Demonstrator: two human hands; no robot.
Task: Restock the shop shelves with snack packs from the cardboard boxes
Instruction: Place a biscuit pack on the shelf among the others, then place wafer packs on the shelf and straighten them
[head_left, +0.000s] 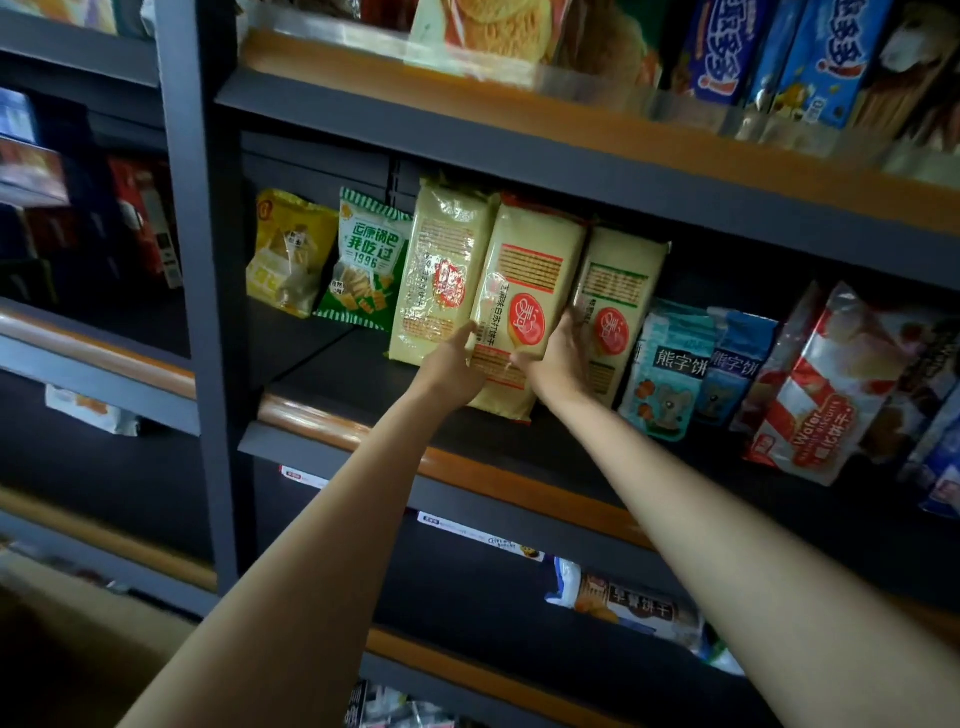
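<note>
A dark grey metal shelving unit is seen filling the view, its boards edged with orange-brown wooden strips. A second bay of shelves is seen to the left, beyond a grey upright. The scene is dimly lit. A patch of tan floor is shown at the lower left.

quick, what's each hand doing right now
Left hand: grips the lower left edge of the middle cream cracker pack.
Right hand: grips the same pack's lower right edge.
</note>
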